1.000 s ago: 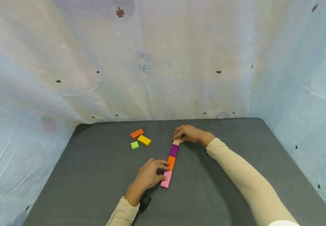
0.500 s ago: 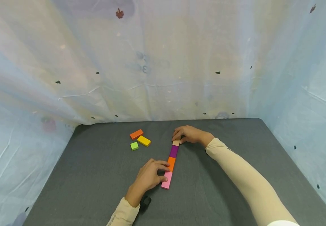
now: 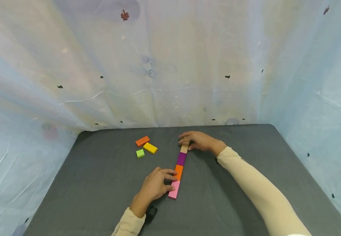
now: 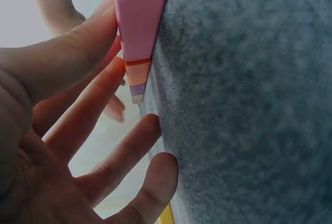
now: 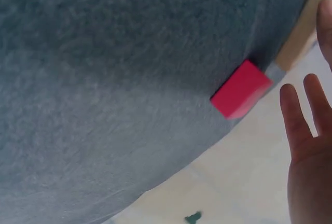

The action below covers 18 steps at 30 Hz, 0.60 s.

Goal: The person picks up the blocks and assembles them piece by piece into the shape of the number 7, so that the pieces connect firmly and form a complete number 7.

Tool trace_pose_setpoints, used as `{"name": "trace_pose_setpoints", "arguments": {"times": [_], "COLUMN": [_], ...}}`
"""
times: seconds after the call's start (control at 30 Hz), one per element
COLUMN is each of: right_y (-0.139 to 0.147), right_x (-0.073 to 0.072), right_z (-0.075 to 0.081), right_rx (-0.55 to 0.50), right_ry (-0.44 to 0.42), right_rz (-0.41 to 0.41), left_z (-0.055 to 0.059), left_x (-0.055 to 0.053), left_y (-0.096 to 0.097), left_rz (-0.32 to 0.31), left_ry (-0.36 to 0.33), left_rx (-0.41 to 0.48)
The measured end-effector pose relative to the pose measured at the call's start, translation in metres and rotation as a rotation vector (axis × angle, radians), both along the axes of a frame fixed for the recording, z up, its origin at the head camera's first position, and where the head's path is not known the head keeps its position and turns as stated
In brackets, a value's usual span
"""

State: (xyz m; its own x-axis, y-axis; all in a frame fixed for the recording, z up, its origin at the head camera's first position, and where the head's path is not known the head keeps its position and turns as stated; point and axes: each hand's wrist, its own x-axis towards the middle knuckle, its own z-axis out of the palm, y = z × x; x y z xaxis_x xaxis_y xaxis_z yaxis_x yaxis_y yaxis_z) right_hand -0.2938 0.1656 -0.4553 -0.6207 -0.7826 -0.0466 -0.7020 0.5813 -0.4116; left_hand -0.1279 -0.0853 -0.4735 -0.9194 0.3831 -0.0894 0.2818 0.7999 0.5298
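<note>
A row of blocks runs away from me over the grey table: a pink block (image 3: 174, 190) nearest, then an orange block (image 3: 179, 172), a purple block (image 3: 181, 159) and a bare-wood block (image 3: 184, 147). My left hand (image 3: 155, 183) lies along its left side, thumb (image 4: 98, 27) touching the pink block and fingertips at the orange one. Over the far end, my right hand (image 3: 201, 141) has its fingers extended across the wooden block. In the right wrist view a red block (image 5: 241, 90) lies just past that block, a small gap between them; I cannot make it out in the head view.
Left of the row lie a red-orange block (image 3: 142, 141), a yellow block (image 3: 150, 148) and a small green block (image 3: 140, 153). Behind the grey table (image 3: 99, 183) hangs a pale patterned curtain (image 3: 170, 65), which also closes both sides.
My right hand's fingers have lifted and straightened slightly, so more of the wooden block shows. The left hand and the row keep their places.
</note>
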Motion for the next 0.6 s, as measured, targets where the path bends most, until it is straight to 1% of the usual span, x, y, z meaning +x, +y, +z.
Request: {"name": "trace_pose_setpoints", "arguments": {"times": [0.17,0.3,0.43,0.6], "right_y": [0.019,0.039,0.056,0.066], "right_x": [0.001,0.001,0.004,0.009], "right_z": [0.002,-0.005,-0.018,-0.029], "right_rx": [-0.063,-0.091,-0.091,-0.097], "right_ry": [0.071,0.091,0.079,0.056], "right_rz": [-0.094,-0.196,-0.288,-0.324], "left_z": [0.001,0.001,0.000,-0.002], "left_x": [-0.001,0.000,-0.001,-0.001], "left_y": [0.001,-0.001,-0.002,-0.003], "left_rz": [-0.002,-0.004,-0.007,-0.005], "left_ry": [-0.005,0.002,0.006,0.008], "left_rx": [0.007,0.013,0.020,0.025]}}
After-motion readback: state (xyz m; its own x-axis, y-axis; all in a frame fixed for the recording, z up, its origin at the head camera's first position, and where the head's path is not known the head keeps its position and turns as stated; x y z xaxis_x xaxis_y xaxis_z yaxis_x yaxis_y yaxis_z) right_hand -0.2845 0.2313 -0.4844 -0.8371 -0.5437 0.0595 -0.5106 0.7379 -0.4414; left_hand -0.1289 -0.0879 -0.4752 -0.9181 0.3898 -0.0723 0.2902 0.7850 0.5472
